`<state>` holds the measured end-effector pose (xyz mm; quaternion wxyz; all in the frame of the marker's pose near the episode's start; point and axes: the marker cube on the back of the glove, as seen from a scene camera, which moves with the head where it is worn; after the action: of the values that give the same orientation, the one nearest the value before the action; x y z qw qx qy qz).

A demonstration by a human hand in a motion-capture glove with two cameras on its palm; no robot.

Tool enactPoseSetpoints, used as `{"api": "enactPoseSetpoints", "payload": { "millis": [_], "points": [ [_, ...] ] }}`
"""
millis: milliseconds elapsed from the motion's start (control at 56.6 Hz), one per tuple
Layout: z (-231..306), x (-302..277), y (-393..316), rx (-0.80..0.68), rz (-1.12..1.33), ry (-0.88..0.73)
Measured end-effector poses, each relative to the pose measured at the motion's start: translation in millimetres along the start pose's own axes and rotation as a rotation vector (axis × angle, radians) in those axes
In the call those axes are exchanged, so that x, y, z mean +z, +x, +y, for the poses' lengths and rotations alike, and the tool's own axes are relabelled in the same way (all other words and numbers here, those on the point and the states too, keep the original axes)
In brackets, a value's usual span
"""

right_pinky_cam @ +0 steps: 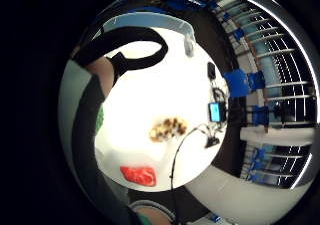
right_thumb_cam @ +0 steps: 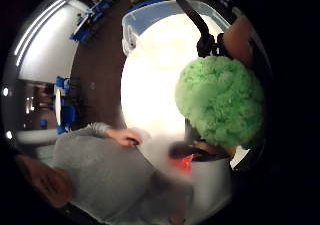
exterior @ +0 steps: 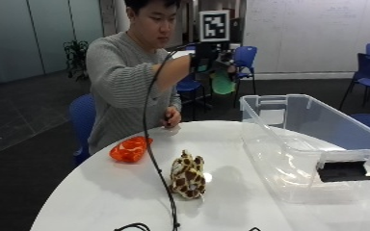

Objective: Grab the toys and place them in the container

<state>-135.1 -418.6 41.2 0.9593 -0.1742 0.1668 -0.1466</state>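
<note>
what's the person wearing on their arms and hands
Both arms are in grey striped knit sleeves. The right hand wears a black glove with black straps looping over the palm. The left hand is bare.

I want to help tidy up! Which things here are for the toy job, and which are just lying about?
For the job:
- green toy, held in the hand
- giraffe on the table
- orange toy on the table
- container

Just lying about:
- cable across the table
- blue chairs behind
</note>
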Motion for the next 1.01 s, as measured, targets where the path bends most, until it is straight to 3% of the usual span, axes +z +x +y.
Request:
{"api": "enactPoseSetpoints", "payload": {
  "millis": [230,424,636,777,1006],
  "points": [
    [-165.1,2.8,-48.3,-0.021,0.071,-0.071],
    [-232.1,60.7,-71.4,-0.011,-0.046,-0.177],
    [-248.5,124.8,-84.2,0.021,-0.073,-0.327],
    [-243.3,145.2,-92.0,0.011,-0.062,-0.534],
    [-242.1,139.3,-99.0,-0.020,-0.081,-0.508]
  ]
}}
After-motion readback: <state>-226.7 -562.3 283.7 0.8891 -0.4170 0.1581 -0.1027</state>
